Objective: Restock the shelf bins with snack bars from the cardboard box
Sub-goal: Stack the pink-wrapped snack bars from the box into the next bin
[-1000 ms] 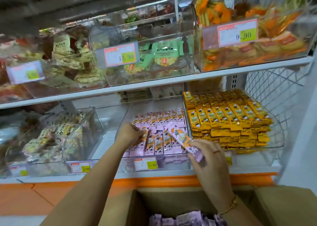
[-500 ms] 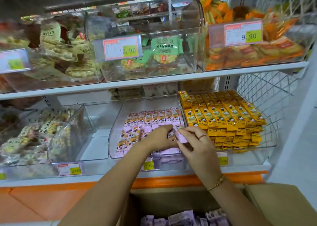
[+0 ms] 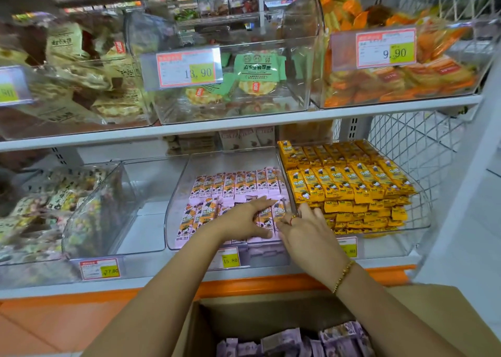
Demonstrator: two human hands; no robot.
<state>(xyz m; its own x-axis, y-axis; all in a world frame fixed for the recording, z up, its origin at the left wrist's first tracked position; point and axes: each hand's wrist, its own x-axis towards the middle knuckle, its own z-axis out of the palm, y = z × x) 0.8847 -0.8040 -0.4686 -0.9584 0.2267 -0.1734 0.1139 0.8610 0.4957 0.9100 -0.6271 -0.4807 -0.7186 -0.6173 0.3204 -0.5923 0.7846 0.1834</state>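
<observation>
Store shelving of white metal (image 3: 244,129) fills the view, and clear plastic bins are set side by side on its two levels. On the lower level, in the middle, a clear plastic bin with a curved front (image 3: 177,210) is partly filled with pink-wrapped snack bars (image 3: 238,187), laid in two rows with their printed faces up. The left hand (image 3: 244,220) is laid flat on the front row, its fingers straight and spread, with nothing gripped. The right hand (image 3: 309,237) is placed just beside it at the bin's right wall. Its fingers are stretched out with the tips on the rightmost bars, and no bar is seen to be clasped. A red ring (image 3: 292,218) is worn on one finger and a gold bead bracelet (image 3: 343,275) at the wrist. Yellow-wrapped bars (image 3: 352,186) are stacked high in the neighbouring bin on the right. Below the hands, an open brown cardboard box (image 3: 439,316) is seen at the bottom edge, and more bars in pale purple wrappers (image 3: 292,343) lie loose inside it. A price tag marked 16.80 (image 3: 230,257) is fixed to the shelf edge under the middle bin. Green packets (image 3: 257,69) and orange packets (image 3: 406,80) are held in the upper bins.
</observation>
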